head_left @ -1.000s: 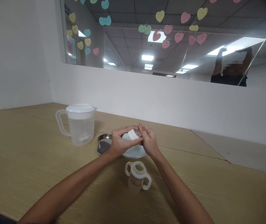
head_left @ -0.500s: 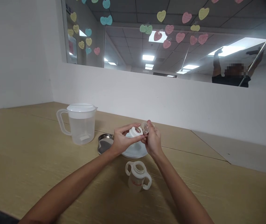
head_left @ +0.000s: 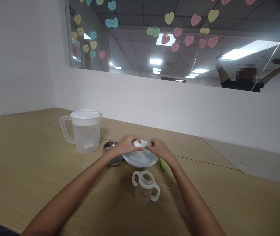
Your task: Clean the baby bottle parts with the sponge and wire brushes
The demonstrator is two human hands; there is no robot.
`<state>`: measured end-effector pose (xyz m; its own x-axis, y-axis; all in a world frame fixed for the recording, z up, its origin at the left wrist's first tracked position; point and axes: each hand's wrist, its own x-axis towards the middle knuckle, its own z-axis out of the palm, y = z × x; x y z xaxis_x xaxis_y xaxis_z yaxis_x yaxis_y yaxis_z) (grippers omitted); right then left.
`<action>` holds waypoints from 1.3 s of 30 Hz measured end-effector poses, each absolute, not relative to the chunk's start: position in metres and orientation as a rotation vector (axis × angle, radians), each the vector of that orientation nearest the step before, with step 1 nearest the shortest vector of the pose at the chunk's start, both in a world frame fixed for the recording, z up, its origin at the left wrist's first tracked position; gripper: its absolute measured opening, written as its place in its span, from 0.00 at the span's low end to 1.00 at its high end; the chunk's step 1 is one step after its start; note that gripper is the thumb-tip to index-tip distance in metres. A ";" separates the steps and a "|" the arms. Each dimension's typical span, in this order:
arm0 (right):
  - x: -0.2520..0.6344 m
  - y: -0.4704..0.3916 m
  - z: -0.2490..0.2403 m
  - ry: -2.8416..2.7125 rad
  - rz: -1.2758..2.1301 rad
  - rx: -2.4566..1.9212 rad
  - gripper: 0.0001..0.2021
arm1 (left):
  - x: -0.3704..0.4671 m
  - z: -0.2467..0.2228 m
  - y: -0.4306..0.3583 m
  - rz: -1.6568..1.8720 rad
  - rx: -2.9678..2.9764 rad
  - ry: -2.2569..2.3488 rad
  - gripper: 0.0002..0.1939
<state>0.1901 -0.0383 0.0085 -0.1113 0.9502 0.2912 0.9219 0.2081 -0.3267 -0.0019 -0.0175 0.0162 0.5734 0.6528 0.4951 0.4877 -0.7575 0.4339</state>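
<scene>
Just above the white bowl (head_left: 142, 163), the 2 hands work near each other, with a small space between their fingertips. The left hand (head_left: 129, 146) has its grip closed on the white ring (head_left: 137, 143), which is held tilted between the thumb and the fingers. The right hand (head_left: 159, 149) has its grip pinched together on the small clear piece (head_left: 150, 144); its exact shape is partly hidden by the fingers. So both held things are over the bowl, and inside the bowl lies a clear rounded part (head_left: 136, 154). Nearer to the person, the bottle (head_left: 144, 193) stands upright on the tabletop (head_left: 31, 167), with its mouth open, 2 curved handles and some red marking on the front. At the left side of the bowl, and very close to it, is the metal dish (head_left: 116, 161), partly covered by the left hand. On the other side, beside the right wrist, a green object (head_left: 163, 166) shows only in part. Farther to the left, the pitcher (head_left: 87, 136) stands with its white lid on and its handle toward the left. Behind the tabletop, heart-shaped notes (head_left: 169, 18) are on the glass above the white wall (head_left: 135, 98), and a person (head_left: 246, 86) with 2 raised arms is visible in the glass at the right.
</scene>
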 end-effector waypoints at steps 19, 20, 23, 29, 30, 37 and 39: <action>0.167 -0.025 -0.033 -2.347 -0.076 -2.053 0.15 | 0.016 -0.020 -0.013 0.352 2.787 1.042 0.18; 0.167 -0.025 -0.033 -2.346 -0.081 -2.054 0.14 | 0.017 -0.020 -0.012 0.351 2.787 1.046 0.17; 0.167 -0.025 -0.033 -2.360 -0.084 -2.044 0.14 | 0.018 -0.021 -0.010 0.341 2.785 1.044 0.16; 0.168 -0.023 -0.033 -2.376 -0.060 -2.042 0.14 | 0.019 -0.018 -0.007 0.324 2.768 1.020 0.18; 0.169 -0.023 -0.032 -2.380 -0.054 -2.039 0.13 | 0.019 -0.018 -0.006 0.325 2.761 1.029 0.19; 0.171 -0.032 -0.014 -2.380 -0.021 -2.003 0.16 | 0.018 -0.020 -0.004 0.293 2.653 1.064 0.18; 0.171 -0.040 -0.002 -2.374 -0.032 -1.983 0.16 | 0.016 -0.015 -0.003 0.296 2.618 1.034 0.16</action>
